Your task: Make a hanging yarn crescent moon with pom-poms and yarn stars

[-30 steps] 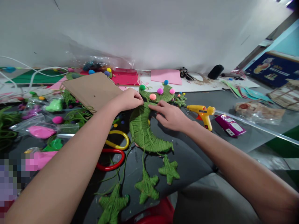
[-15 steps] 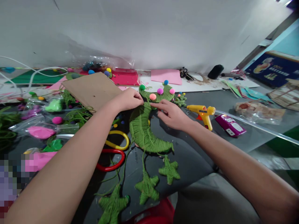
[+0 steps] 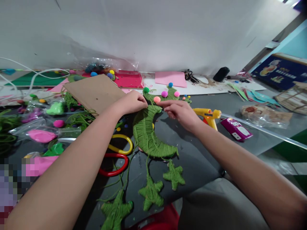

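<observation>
A crescent moon wrapped in green yarn [image 3: 145, 134] lies on the dark table, with three green yarn stars [image 3: 151, 193] on strings below it. My left hand [image 3: 134, 102] is closed at the moon's upper tip, fingertips pressed together on it. My right hand [image 3: 181, 113] reaches in from the right, index finger stretched out and the others loosely curled. Its fingertip is at or beside an orange pom-pom [image 3: 156, 100]; contact is hard to tell. Behind, another green yarn piece [image 3: 170, 92] bears pink, purple, blue and green pom-poms.
A yellow glue gun [image 3: 209, 116] lies right of my right hand, near a purple packet [image 3: 236, 129]. Scissors with red and yellow handles [image 3: 124, 143] lie left of the moon. Cardboard [image 3: 96, 92] and bags of coloured clay [image 3: 42, 135] sit further left.
My right hand has moved up and slightly right, off the moon's tip, to the orange pom-pom. My left hand and the moon have stayed put.
</observation>
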`<control>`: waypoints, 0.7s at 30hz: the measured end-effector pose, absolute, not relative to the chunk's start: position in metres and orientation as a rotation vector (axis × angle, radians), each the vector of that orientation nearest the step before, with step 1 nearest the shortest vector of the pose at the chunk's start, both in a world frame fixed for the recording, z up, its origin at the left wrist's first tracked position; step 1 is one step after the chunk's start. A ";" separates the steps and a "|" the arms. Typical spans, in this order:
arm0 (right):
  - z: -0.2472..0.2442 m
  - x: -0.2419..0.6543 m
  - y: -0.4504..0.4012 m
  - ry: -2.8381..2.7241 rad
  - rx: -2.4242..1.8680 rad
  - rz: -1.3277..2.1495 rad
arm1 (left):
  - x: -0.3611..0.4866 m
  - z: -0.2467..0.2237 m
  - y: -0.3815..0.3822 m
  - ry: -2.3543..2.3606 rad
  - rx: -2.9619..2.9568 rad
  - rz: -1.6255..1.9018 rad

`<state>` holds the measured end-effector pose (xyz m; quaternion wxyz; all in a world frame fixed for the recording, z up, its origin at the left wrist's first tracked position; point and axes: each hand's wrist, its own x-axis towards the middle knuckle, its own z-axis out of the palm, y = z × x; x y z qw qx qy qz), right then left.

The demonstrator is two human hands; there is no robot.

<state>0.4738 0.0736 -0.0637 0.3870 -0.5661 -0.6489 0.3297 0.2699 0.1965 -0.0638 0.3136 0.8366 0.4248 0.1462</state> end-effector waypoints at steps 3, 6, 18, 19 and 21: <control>-0.056 0.476 0.074 -1.430 -1.328 1.125 | 0.269 -0.063 0.197 1.119 2.199 0.367; -0.051 0.476 0.072 -1.404 -1.293 1.222 | 0.269 -0.062 0.196 1.131 2.206 0.367; -0.047 0.469 0.068 -1.039 -1.028 1.599 | 0.269 -0.063 0.198 1.115 2.203 0.409; -0.047 0.469 0.068 -1.020 -1.035 1.604 | 0.269 -0.060 0.196 1.120 2.194 0.435; -0.047 0.470 0.068 -0.994 -1.055 1.595 | 0.268 -0.051 0.190 1.113 2.167 0.529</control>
